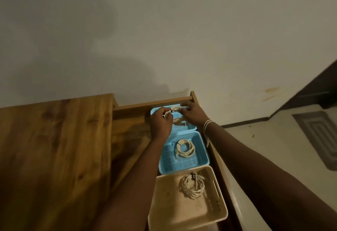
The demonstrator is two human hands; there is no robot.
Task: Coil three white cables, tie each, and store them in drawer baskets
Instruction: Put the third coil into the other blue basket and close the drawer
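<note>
Open wooden drawer, pulled out beside a wooden worktop; holds three baskets in a row along its right side.

Far blue basket: both hands work just above it. Left hand, fingers curled, grips one end of a white cable bundle; a dark tie shows at the bundle beside the knuckles. Right hand, fingers curled, pinches the other end of the same bundle. More loops of this cable hang below the hands into the basket; whether they touch its floor cannot be told.

Middle blue basket: one coiled white cable lies flat on the mesh floor, bound with a thin black tie on its left side.

Near beige basket: one coiled white cable lies on its floor toward the far right, with a dark tie at its top.

White cord: wound round the right wrist, a loose end hanging down.

Pale wall behind the drawer; light floor to the right, with a grey mat.
</note>
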